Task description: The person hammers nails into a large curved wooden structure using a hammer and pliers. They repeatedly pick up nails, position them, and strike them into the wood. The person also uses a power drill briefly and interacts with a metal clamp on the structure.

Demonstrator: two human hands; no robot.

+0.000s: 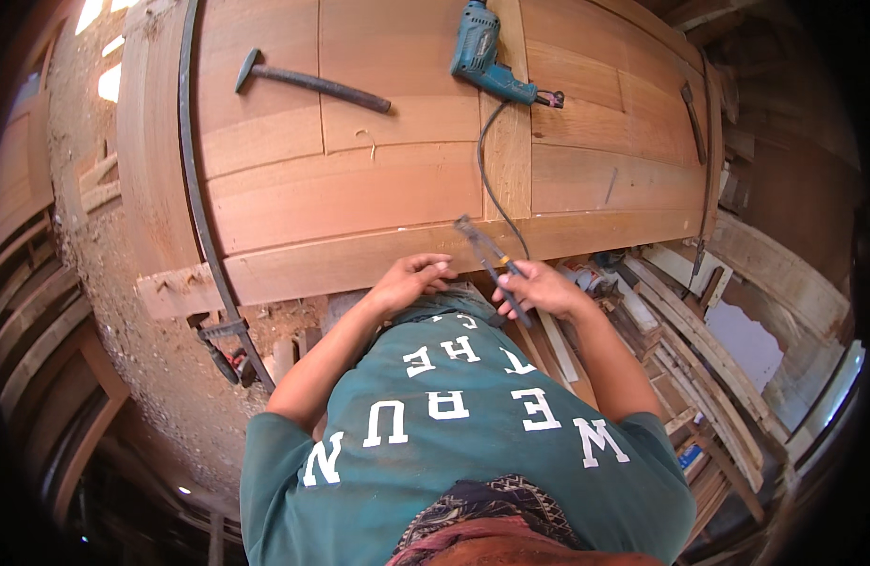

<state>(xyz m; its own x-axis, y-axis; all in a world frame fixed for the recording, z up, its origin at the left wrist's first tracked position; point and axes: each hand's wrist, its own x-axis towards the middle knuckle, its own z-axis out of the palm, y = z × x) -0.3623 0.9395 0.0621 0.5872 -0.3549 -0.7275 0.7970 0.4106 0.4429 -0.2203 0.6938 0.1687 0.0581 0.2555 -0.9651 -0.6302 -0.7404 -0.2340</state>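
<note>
Loosely curled, the left hand (416,282) is beside the edge of the wooden panel (350,193); whether it grips anything, one cannot tell. The right hand (541,289) grasps pliers (467,227), their head over the panel, near a black cord (484,170).

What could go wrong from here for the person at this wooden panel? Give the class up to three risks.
1. The black cord runs over the panel's edge beside the right hand, so it might snag and drag the drill.
2. The left hand is close to the pliers in the right, so a slip could nip it.
3. The hammer lies loose; if knocked, it might mark the wood.
</note>
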